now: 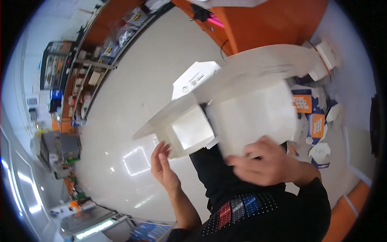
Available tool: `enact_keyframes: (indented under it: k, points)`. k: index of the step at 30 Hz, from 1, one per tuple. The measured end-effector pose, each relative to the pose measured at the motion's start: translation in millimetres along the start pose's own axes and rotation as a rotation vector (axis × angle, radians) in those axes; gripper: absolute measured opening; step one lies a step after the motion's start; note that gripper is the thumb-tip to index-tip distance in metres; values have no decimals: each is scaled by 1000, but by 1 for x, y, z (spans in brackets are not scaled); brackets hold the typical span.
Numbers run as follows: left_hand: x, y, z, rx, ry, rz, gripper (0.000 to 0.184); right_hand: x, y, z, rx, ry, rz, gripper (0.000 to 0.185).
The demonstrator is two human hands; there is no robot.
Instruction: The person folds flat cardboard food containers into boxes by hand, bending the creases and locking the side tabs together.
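Observation:
An open white cardboard box (258, 109) with a raised flap is in front of my body, blurred by motion. My right hand (262, 161) grips its near edge, fingers bent around the rim. Left of it and touching or overlapping it is a smaller open white box (189, 131). My left hand (164, 167) is at this box's near left corner, fingertips against the wall, thumb and fingers close together. A white flap (195, 79) with small printed marks sticks out behind the boxes.
An orange-brown counter (274, 24) stands ahead. Orange and blue printed boxes (302, 103) and white cartons lie piled at the right. Shelves (90, 72) with packages line the left side. A glass-topped case (88, 226) is at the lower left, beyond the shiny floor (121, 109).

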State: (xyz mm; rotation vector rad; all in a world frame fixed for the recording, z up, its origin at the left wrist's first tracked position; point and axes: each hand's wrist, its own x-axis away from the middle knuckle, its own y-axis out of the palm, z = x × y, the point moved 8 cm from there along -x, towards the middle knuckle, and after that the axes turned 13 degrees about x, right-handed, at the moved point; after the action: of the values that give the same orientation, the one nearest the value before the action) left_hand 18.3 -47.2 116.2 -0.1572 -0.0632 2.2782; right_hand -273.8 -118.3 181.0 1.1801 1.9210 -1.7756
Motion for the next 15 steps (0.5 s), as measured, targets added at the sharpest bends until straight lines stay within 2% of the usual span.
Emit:
enact_keyframes:
  k: [2,3,6,7,9,11,13,15]
  points:
    - [2,21,20,77,96,-142,39,-22,42,-44,41,-161,-94,9]
    - [0,21,20,98,151,-120,40,-32,62,-59,83,-227,-102,10]
    - [-18,28,19,-34,-63,-40,40,-51,124,-83,215,-324,-194,10]
    - [-29,22,13,-113,39,-26,40,-59,133,-85,234,-312,-122,8]
    - [-40,5,8,-160,59,35,41,-68,146,-83,242,-327,-100,7]
    - [-46,-8,6,-201,111,100,41,-68,146,-81,196,-300,-119,7]
    - [-50,-22,-2,-264,143,120,40,-71,121,-66,169,-157,38,13]
    - [-49,-28,-4,-348,139,155,40,-67,98,-42,197,0,105,27]
